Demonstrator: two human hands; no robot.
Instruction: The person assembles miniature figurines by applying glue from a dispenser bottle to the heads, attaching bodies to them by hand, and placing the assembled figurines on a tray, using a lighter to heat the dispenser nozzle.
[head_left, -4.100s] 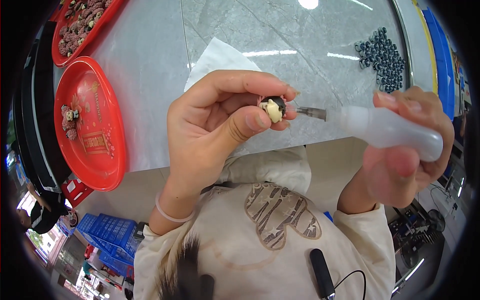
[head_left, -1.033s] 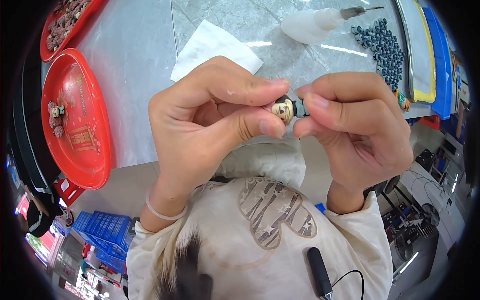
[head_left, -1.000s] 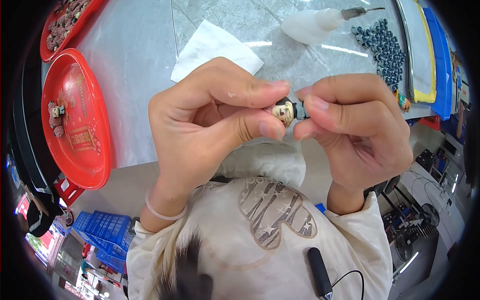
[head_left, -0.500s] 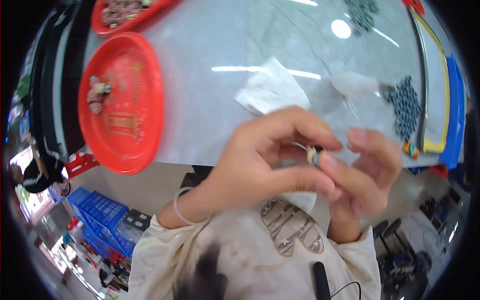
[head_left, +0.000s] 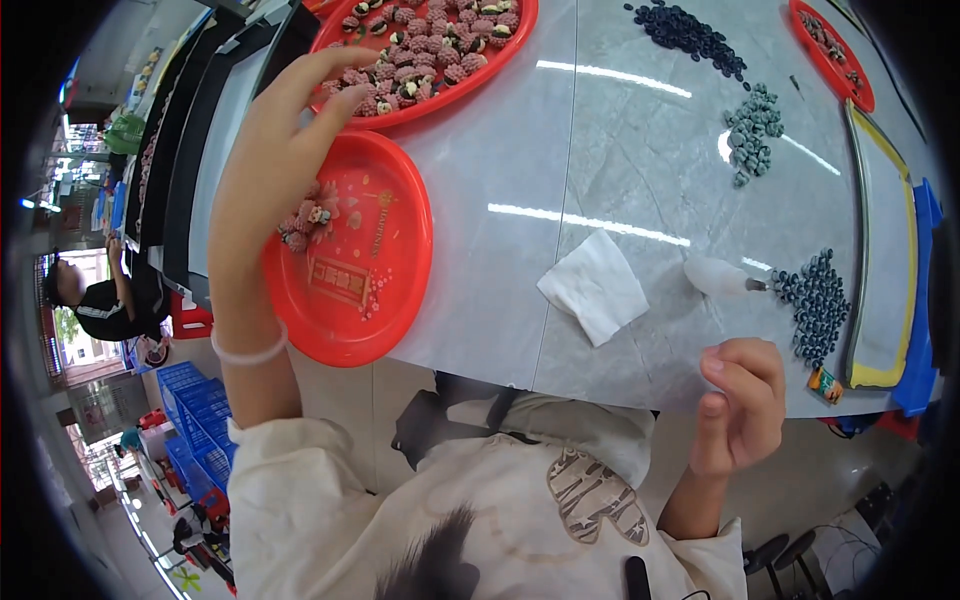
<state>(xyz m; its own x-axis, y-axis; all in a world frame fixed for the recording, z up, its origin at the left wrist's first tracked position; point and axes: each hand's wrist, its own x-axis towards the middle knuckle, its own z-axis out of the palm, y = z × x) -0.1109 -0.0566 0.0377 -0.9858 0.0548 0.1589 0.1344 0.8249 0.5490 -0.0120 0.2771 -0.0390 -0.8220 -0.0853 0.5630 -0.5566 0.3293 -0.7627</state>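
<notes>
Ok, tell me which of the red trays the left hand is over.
The near red tray, holding only a small cluster of pieces under the left hand. The far red tray behind it is heaped full, and a third sits far right.

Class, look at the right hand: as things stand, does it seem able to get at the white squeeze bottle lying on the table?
Probably yes. The right hand is empty at the table edge, and the white squeeze bottle lies just beyond it, with only bare tabletop between.
</notes>
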